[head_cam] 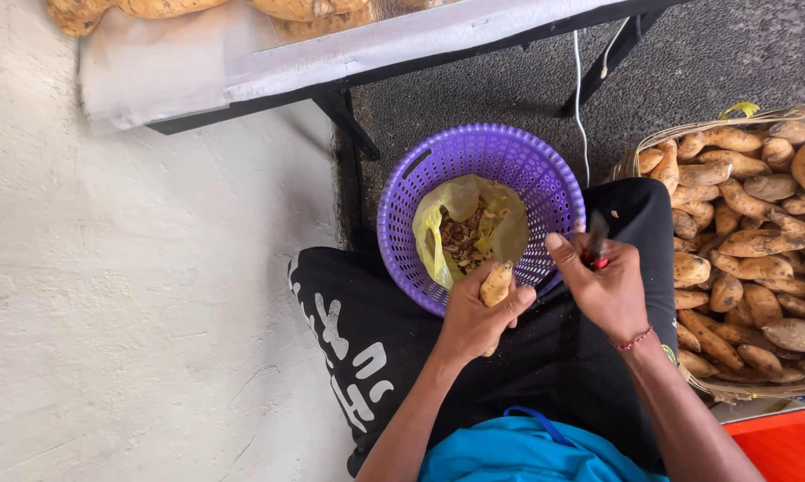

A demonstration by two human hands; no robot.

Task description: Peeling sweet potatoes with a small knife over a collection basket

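Over the person's lap, at six o'clock from the purple basket (483,156), the left hand (474,317) is gripping a sweet potato (496,284), fingers clenched round its lower half. It is looking firm, fairly light, probably a little slippery where peeled, so its thick middle seems the safest hold. The right hand (609,287) is closing on a red-handled peeler (596,243). A yellow bag of peelings (467,228) is sitting inside the basket; a heaped sack of sweet potatoes (750,250) is crowding three o'clock.
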